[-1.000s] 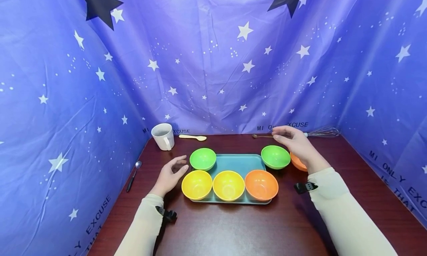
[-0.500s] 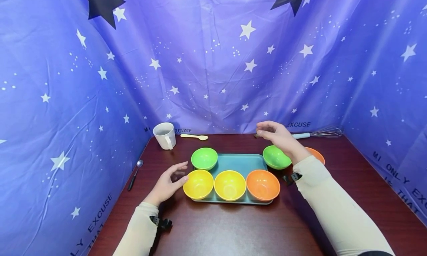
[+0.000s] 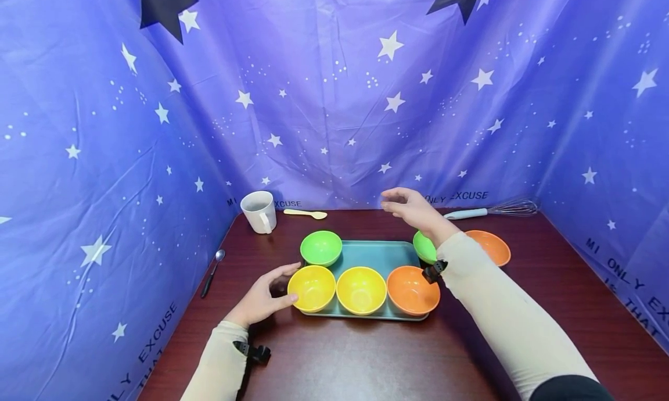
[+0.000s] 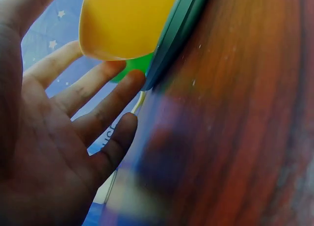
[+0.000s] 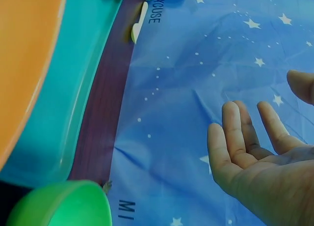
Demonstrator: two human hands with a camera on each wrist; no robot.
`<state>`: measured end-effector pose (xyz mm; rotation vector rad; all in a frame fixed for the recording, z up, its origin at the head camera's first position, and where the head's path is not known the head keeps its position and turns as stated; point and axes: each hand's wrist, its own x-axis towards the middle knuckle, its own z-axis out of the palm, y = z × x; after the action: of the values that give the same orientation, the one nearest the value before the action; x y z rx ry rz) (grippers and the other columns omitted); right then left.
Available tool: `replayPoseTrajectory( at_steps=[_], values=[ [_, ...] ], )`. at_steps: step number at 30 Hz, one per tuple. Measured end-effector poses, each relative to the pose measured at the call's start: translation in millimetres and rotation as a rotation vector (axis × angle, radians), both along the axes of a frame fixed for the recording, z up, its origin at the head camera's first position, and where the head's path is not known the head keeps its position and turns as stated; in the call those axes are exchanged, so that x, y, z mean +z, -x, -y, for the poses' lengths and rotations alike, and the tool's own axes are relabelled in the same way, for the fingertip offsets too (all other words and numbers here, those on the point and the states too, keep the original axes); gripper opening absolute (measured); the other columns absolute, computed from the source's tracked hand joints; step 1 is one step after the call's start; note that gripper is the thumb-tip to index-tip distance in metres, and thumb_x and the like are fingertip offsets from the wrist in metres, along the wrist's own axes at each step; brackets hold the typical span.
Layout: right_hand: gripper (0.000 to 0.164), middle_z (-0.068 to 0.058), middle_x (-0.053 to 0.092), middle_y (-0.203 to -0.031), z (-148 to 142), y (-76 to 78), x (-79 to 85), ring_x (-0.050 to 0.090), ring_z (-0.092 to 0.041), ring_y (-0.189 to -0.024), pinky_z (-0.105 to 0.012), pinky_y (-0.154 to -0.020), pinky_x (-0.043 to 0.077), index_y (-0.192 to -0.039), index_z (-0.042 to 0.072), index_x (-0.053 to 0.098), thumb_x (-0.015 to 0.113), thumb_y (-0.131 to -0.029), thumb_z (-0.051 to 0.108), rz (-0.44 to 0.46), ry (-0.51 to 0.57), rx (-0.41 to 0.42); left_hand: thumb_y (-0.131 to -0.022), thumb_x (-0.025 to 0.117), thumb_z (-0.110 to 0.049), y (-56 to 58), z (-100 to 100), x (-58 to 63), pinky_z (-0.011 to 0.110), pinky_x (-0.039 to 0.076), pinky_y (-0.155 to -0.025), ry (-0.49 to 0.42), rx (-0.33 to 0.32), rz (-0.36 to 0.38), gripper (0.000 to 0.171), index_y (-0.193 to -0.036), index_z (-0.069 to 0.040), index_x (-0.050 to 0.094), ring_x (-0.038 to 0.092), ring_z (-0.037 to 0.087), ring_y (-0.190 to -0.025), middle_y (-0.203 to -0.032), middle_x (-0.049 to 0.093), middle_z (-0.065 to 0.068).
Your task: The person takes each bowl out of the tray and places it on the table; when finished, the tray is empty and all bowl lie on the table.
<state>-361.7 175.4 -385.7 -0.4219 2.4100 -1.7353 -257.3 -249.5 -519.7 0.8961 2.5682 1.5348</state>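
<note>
My left hand [image 3: 263, 296] reaches round the left side of a yellow bowl [image 3: 312, 289], thumb at its near rim and fingers spread beside its wall. In the left wrist view those fingers are mostly straight, with the tips close by the bowl. A second yellow bowl [image 3: 362, 290] and an orange bowl [image 3: 412, 290] stand in the same row on a blue-green tray [image 3: 378, 254]. My right hand [image 3: 415, 209] hovers in the air beyond the tray, fingers loosely bent and holding nothing. Its wrist partly hides a green bowl [image 3: 423, 247].
Another green bowl [image 3: 321, 248] sits at the tray's back left corner. Farther right is an orange bowl [image 3: 490, 247], with a whisk [image 3: 491, 209] behind it. A white mug [image 3: 258, 212], a pale yellow spoon [image 3: 305, 214] and a black-handled spoon [image 3: 213, 273] lie left.
My right hand has moved left, away from the orange bowl at the back right, passing over the right green bowl. The left hand has come closer round the left yellow bowl.
</note>
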Motion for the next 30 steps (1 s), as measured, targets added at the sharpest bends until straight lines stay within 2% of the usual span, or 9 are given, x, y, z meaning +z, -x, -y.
replayPoseTrajectory(
  at_steps=[6,11,19,24,30],
  values=[
    [0.046,-0.019,0.056,-0.141,20,8.0,-4.0,0.056,-0.037,-0.127,-0.053,-0.110,0.045,-0.145,0.003,0.056,0.068,-0.104,0.021,0.001,-0.034,0.013,-0.092,0.083,-0.020,-1.5,4,-2.1,0.042,0.054,-0.098,0.012,-0.059,0.020,0.073,-0.156,-0.017,0.049,0.065,0.024,-0.114,-0.142,0.063,-0.001],
    [0.047,-0.019,0.055,-0.142,35,10.2,-8.5,0.057,-0.039,-0.129,-0.053,-0.111,0.044,-0.145,0.003,0.056,0.068,-0.103,0.020,0.033,-0.051,0.037,-0.088,0.086,-0.023,-1.1,5,-2.1,0.040,0.054,-0.098,0.000,-0.078,0.039,0.078,-0.157,-0.019,0.048,0.064,0.023,-0.115,-0.143,0.062,0.000],
    [0.045,-0.019,0.056,-0.142,58,15.2,-16.4,0.057,-0.039,-0.130,-0.054,-0.113,0.042,-0.143,0.002,0.057,0.068,-0.102,0.016,0.082,-0.043,0.073,-0.086,0.088,-0.023,-1.7,5,-2.1,0.037,0.053,-0.098,0.011,-0.054,0.041,0.082,-0.157,-0.021,0.048,0.064,0.023,-0.116,-0.141,0.063,-0.001],
    [0.043,-0.021,0.051,-0.148,72,17.2,-21.9,0.056,-0.041,-0.132,-0.056,-0.112,0.042,-0.142,0.001,0.057,0.068,-0.101,0.014,0.120,-0.017,0.089,-0.085,0.089,-0.021,-1.1,6,-3.6,0.039,0.053,-0.097,0.007,-0.048,0.027,0.081,-0.156,-0.021,0.050,0.063,0.024,-0.116,-0.138,0.064,-0.002],
    [0.043,-0.019,0.058,-0.143,87,19.0,-31.3,0.060,-0.037,-0.130,-0.055,-0.111,0.043,-0.141,0.001,0.058,0.068,-0.101,0.015,0.168,-0.033,0.090,-0.085,0.089,-0.024,0.9,7,-6.0,0.039,0.054,-0.096,0.019,-0.045,0.021,0.081,-0.156,-0.024,0.049,0.063,0.022,-0.115,-0.138,0.064,-0.003]
  ],
)
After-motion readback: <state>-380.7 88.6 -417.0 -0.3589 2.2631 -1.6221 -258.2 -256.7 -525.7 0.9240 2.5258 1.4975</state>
